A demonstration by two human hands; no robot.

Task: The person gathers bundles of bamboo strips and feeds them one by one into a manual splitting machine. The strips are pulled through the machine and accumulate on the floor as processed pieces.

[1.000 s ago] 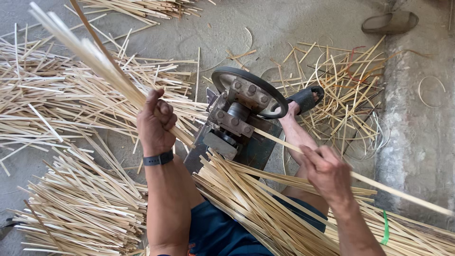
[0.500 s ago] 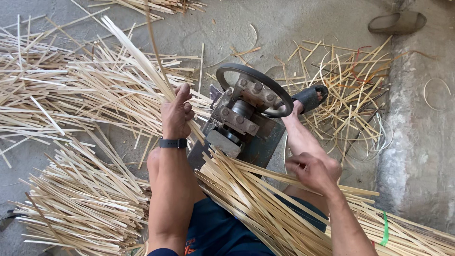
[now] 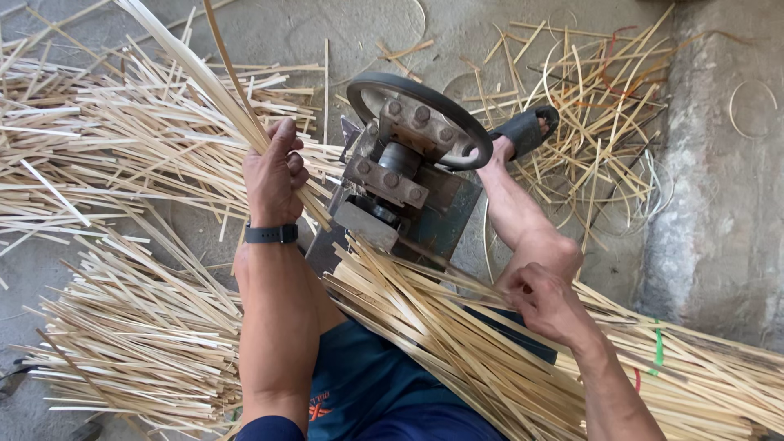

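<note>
Piles of strips (image 3: 122,163) crowd the floor (image 3: 327,33) on the left, and loose offcuts (image 3: 596,122) lie near the concrete ledge (image 3: 719,163) on the right; bare floor shows only beyond the machine (image 3: 400,180). The left hand (image 3: 273,175) is closed around a long split strip (image 3: 188,73) that runs up and left from the machine's near side. The right hand (image 3: 543,298) rests on the bundle (image 3: 457,343) across the lap, fingers curled, seemingly pinching a strip, though the hold is hard to see. The bundle's ends meet the machine.
</note>
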